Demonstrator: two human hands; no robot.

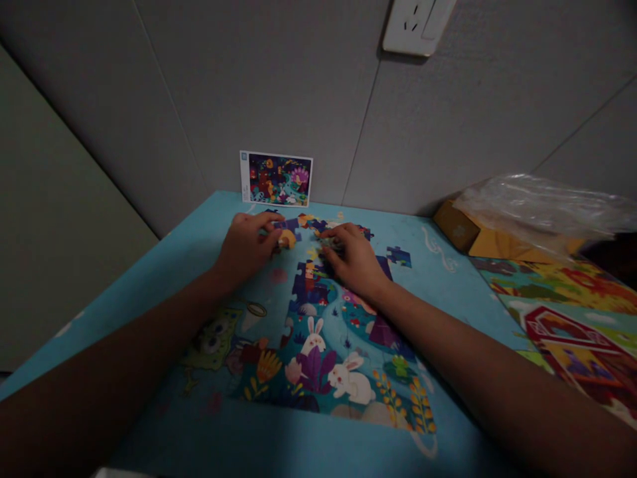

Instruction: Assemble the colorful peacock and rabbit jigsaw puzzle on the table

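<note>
A partly joined jigsaw puzzle (343, 358) with white rabbits and a stream lies on the blue table. Beyond its upper left edge, my left hand (249, 244) is closed, thumb and fingers at the edge of a purple and yellow puzzle piece (287, 239). My right hand (354, 255) hovers over the upper part of the puzzle. Its thumb and fingers pinch a small greenish puzzle piece, blurred and partly hidden by the fingers. Several loose pieces (309, 221) lie behind both hands. One more purple-blue piece (399, 257) rests alone to the right.
A small picture card (279, 179) leans on the wall at the back of the table (189, 232). To the right are a yellow box (517, 244) under clear plastic wrap (532, 202) and a colourful printed sheet (572, 318). A wall socket (415, 26) is above.
</note>
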